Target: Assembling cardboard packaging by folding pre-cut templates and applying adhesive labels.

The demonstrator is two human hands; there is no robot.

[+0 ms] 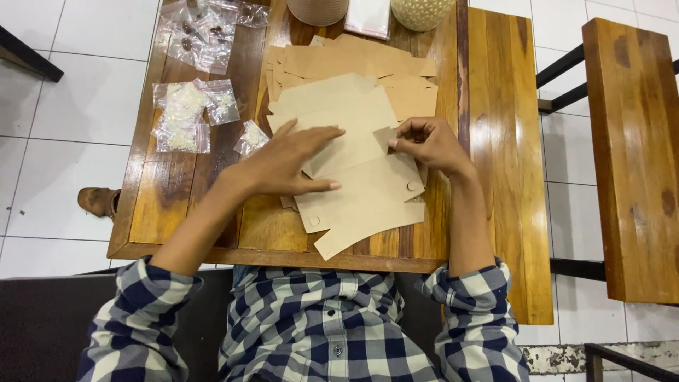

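Head view. Kraft card [361,187] flat on the wooden table [495,141], top sheet of a loose pile of brown die-cut blanks; its long axis runs roughly 8 to 2 o'clock, low end near the table's front edge. Left hand [286,163] lies palm-down on the card's 9 o'clock side, fingers spread and flat, pressing rather than gripping; nothing enclosed. Right hand [428,145] sits at the card's 2 o'clock corner, thumb and forefinger pinched shut on a small tab [385,138] of the card. So the grip is at the upper right end, and the bulk of the card stretches away toward 8 o'clock, under the left palm. Right hand is the nearer to the tab; left holds the sheet down.

More blanks [353,64] fanned at 12 o'clock. Small clear bags [187,113] with pale contents at 10 o'clock, well apart from both hands.
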